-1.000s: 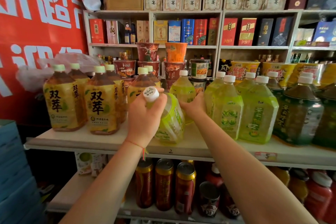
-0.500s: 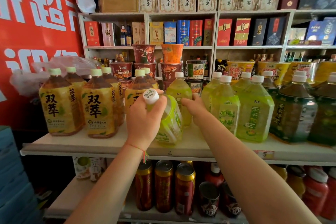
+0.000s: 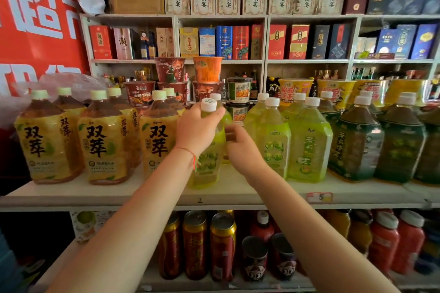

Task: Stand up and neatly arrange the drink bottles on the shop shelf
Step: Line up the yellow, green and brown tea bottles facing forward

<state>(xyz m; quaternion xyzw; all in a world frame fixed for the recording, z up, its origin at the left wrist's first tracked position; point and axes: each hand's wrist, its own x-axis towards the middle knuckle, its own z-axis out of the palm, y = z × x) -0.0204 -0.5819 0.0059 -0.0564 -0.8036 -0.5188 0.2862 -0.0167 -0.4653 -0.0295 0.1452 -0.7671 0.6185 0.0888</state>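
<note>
Both forearms reach up from the bottom edge toward the middle of the shelf (image 3: 71, 194). The left hand (image 3: 196, 129) is clenched around the neck of a pale green drink bottle (image 3: 209, 166), fingers curled just under its white cap (image 3: 208, 104); a red string circles that wrist. The bottle stands upright on the shelf board at the centre of the view. The right hand (image 3: 242, 147), at 3 o'clock from the left one, lies against the bottle's right side with its fingers bent toward the bottle; whether they actually grasp it cannot be told.

At 9 o'clock from the held bottle stand amber tea bottles (image 3: 104, 140) with yellow labels and pale green caps, filled with brown liquid. At 3 o'clock stand light green bottles (image 3: 307, 143) with white caps, then dark green bottles (image 3: 357, 143) further right. At 12 o'clock, behind the row, instant noodle cups (image 3: 170, 70) are stacked. At 6 o'clock, on the lower shelf, stand red and gold cans (image 3: 195, 242).
</note>
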